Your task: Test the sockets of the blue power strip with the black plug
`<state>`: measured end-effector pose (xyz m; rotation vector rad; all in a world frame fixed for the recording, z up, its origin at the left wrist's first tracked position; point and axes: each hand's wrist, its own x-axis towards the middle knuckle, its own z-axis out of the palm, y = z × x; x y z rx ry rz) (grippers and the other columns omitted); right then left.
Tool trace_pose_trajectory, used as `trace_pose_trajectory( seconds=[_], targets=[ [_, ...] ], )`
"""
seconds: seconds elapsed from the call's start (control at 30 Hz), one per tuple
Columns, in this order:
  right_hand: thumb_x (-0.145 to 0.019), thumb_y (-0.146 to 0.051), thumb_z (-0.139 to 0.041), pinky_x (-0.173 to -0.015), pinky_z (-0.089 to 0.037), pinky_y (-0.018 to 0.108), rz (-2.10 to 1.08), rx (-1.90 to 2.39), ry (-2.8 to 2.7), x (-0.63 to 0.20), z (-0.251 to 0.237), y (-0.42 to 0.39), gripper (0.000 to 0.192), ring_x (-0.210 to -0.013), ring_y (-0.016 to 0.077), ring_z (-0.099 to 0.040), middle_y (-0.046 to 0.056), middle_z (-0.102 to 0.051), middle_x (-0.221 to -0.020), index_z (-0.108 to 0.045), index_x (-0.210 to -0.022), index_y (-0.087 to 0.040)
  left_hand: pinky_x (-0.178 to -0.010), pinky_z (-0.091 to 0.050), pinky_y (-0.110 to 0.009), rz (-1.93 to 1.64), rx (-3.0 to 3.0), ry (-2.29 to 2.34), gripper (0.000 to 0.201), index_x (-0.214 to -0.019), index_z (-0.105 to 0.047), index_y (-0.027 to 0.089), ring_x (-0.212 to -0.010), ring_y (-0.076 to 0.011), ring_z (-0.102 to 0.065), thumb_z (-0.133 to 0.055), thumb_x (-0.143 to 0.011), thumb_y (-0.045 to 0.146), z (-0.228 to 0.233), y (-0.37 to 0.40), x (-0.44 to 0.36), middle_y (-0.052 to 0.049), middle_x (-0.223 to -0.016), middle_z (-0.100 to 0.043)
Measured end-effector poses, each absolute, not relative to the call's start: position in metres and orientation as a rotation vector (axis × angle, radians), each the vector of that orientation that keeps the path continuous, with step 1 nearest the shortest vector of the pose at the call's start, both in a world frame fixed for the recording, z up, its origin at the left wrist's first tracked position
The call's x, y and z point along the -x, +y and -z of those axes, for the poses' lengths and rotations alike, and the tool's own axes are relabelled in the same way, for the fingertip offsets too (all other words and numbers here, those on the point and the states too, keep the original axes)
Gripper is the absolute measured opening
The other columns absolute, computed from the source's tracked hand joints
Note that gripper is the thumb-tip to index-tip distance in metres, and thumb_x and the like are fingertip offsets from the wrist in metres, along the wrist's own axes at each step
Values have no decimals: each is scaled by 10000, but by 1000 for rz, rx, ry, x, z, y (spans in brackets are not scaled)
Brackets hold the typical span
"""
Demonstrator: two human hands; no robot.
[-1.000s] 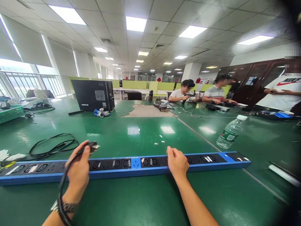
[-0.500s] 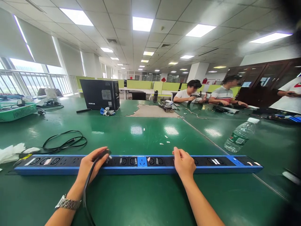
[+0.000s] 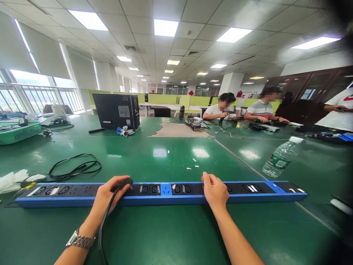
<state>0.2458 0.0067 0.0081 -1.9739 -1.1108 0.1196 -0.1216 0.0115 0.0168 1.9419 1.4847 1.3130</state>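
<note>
A long blue and black power strip (image 3: pixel 165 194) lies across the green table (image 3: pixel 171 228) in front of me. My left hand (image 3: pixel 109 195) grips a black plug (image 3: pixel 125 182) and presses it onto a socket left of the strip's middle; its black cable (image 3: pixel 103 228) runs back past my wrist. On my left wrist sits a metal watch (image 3: pixel 79 241). Right of the middle, my right hand (image 3: pixel 216 191) rests on top of the strip with its fingers curled over it.
A coiled black cable (image 3: pixel 74 167) and white cloth (image 3: pixel 11 180) lie at left. A water bottle (image 3: pixel 280 157) lies on its side at right. Farther back stand a black computer case (image 3: pixel 117 116) and a green basket (image 3: pixel 19 132). Several people sit at the far right.
My left hand brought the plug down from above the table onto the strip. The right hand stayed on the strip. The view shifted slightly.
</note>
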Motion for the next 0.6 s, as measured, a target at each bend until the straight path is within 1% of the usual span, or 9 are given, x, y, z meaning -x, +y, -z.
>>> trace_pose_trajectory(
  seconds=[0.17, 0.23, 0.43, 0.6],
  targets=[
    [-909, -481, -447, -618, -272, 258, -121, 1959, -1104, -245, -9, 7, 398, -687, 165, -497, 39, -642, -786, -718, -765, -227, -729, -598, -294, -1313, -2016, 1472, 416, -1061, -694, 206, -765, -204, -728, -650, -789, 517, -13, 12, 118, -45, -894, -766],
    [-909, -481, -446, -619, -272, 259, -123, 1960, -1103, -245, -10, 6, 401, -690, 166, -495, 37, -636, -772, -715, -759, -224, -740, -599, -296, -1325, -2070, 1457, 403, -1070, -695, 207, -756, -197, -725, -649, -798, 502, -10, 13, 116, -40, -891, -763],
    [-908, -490, -433, -638, -281, 255, -147, 1976, -1105, -244, -12, 6, 404, -717, 167, -501, 25, -633, -772, -699, -747, -231, -911, -565, -366, -1386, -2248, 1318, 324, -1107, -673, 216, -947, -215, -711, -633, -851, 411, 7, 21, 119, -62, -1098, -731],
    [-902, -498, -428, -638, -281, 260, -151, 1977, -1106, -244, -12, 5, 407, -717, 170, -505, 31, -639, -791, -704, -765, -233, -970, -541, -384, -1400, -2321, 1283, 295, -1127, -659, 239, -1009, -219, -698, -628, -868, 377, 16, 25, 120, -52, -1157, -713]
  ],
)
